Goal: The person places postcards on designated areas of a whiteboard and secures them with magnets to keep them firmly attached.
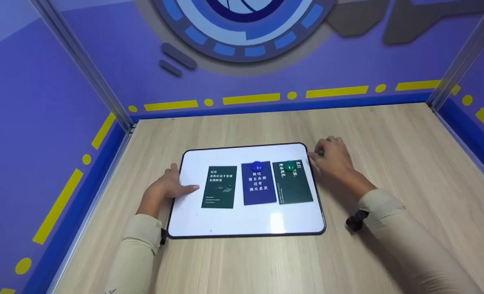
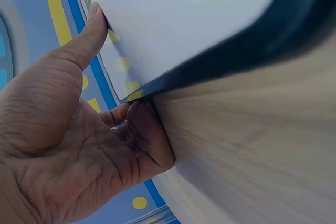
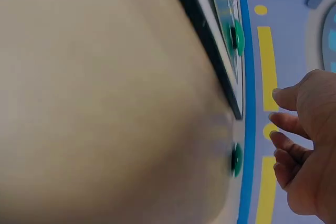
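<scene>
A framed whiteboard (image 1: 246, 222) lies on the wooden table. My left hand (image 1: 166, 185) grips its left edge, thumb on the white face and the other fingers curled at the rim, as the left wrist view shows. Just beyond the board's right edge, my right hand (image 1: 335, 158) hovers by a loose green round magnet (image 3: 238, 159). In the right wrist view its fingers are loosely bent and apart from that magnet. On the board lie a green card (image 1: 219, 196) without a magnet, a blue card (image 1: 259, 197) under a blue magnet (image 1: 257, 166), and another green card (image 1: 297, 192) under a green magnet (image 1: 289, 165).
The tabletop (image 1: 242, 265) surrounds the board. Purple-blue panels (image 1: 258, 85) with yellow dashes stand behind it and at both sides. Metal posts (image 1: 82, 61) rise at the back corners.
</scene>
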Demonstrator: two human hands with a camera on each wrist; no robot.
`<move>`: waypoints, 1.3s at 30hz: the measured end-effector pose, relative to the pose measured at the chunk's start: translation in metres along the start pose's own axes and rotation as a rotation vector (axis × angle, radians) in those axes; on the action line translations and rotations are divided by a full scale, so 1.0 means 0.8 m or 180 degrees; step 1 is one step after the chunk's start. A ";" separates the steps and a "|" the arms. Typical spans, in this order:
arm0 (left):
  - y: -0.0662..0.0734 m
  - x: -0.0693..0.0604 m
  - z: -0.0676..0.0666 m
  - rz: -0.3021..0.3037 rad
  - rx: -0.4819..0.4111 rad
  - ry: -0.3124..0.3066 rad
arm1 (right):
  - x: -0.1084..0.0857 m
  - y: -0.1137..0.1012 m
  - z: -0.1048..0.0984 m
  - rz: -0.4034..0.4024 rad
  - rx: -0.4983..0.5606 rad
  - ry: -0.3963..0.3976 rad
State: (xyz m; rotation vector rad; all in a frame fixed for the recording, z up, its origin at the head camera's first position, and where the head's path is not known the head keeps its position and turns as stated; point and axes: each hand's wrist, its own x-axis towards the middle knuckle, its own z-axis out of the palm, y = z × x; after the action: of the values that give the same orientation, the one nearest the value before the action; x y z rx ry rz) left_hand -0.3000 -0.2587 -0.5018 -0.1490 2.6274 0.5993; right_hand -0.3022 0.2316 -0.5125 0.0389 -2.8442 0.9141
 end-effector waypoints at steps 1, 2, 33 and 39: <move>0.000 0.000 0.000 -0.0005 0.0000 -0.0005 | -0.003 0.004 -0.003 0.0035 0.0004 -0.0024; 0.001 0.000 -0.001 -0.0012 0.0002 -0.0014 | -0.005 0.009 -0.005 0.0068 0.0011 -0.0061; 0.006 -0.004 -0.002 -0.0030 -0.0010 -0.0045 | 0.010 0.051 -0.014 0.0680 0.0228 -0.0501; 0.001 -0.003 -0.003 -0.0020 -0.0006 -0.0037 | 0.017 0.052 -0.013 0.0643 0.0363 -0.0596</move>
State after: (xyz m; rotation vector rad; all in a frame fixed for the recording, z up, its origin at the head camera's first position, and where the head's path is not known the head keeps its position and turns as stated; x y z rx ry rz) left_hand -0.2993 -0.2585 -0.4987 -0.1538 2.6143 0.5987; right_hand -0.3174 0.2717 -0.5261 -0.1612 -3.0057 1.1706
